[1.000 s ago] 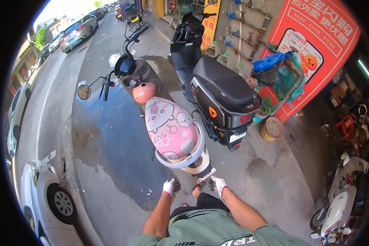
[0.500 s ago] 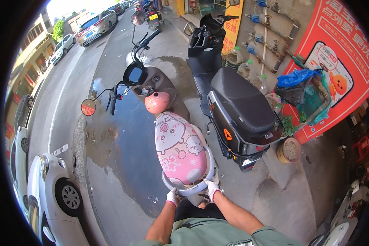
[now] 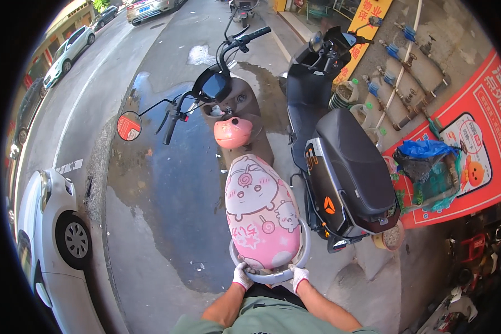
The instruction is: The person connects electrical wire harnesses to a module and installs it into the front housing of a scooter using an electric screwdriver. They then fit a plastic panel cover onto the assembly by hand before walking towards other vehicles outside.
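In front of me stands a brown electric scooter (image 3: 245,94) with a pink cartoon-print seat cover (image 3: 264,214). A grey grab rail (image 3: 305,239) curves around the rear of its seat. My left hand (image 3: 242,275), in a white work glove, is closed on the rail's left rear part. On the right rear part of the same rail, my right hand (image 3: 299,274) is closed too, gloved alike. Both thumbs lie over the rail; the fingers beneath are mostly hidden. A pink helmet-like object (image 3: 232,132) sits ahead of the seat, below the handlebar (image 3: 172,125).
Close on the right is parked a black scooter (image 3: 353,167). Beyond it are a potted container (image 3: 392,236), a red poster board (image 3: 484,145) and wall pipes (image 3: 403,83). At the left stands a white car (image 3: 61,239) beside the road. Wet patches (image 3: 172,222) darken the pavement.
The view has turned, so the scooter appears farther right and slightly lower. Both hands keep their hold on the grab rail.
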